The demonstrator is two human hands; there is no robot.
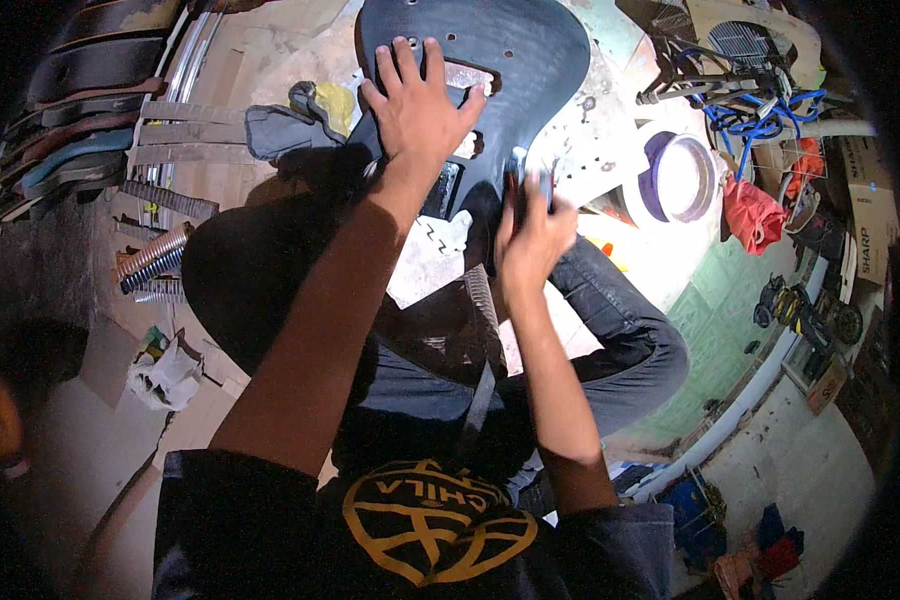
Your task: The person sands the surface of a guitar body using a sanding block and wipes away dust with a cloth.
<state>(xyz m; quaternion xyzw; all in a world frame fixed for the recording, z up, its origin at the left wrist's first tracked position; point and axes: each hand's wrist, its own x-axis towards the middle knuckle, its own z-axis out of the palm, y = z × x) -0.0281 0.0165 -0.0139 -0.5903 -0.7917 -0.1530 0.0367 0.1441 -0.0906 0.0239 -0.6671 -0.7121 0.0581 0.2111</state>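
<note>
A dark electric guitar body (545,65) with cut-out cavities and small holes lies in front of me, between my bent legs. My left hand (415,115) rests flat on its face, fingers spread beside the upper cavity. At the right edge of the body is my right hand (538,240), fingers curled round a small object that motion smears; a bluish and a reddish bit show at its top. A pale sheet (425,265) with dark marks lies below the lower cavity. Under my right hand runs a narrow ridged grey strip (481,310).
Right of the guitar body stand a white and purple tub (685,178), tangled blue cord (770,112) and a red cloth (753,215). At left are grey cloth (280,132), stacked curved dark pieces (80,145), ridged rolls (155,258) and crumpled white plastic (167,375).
</note>
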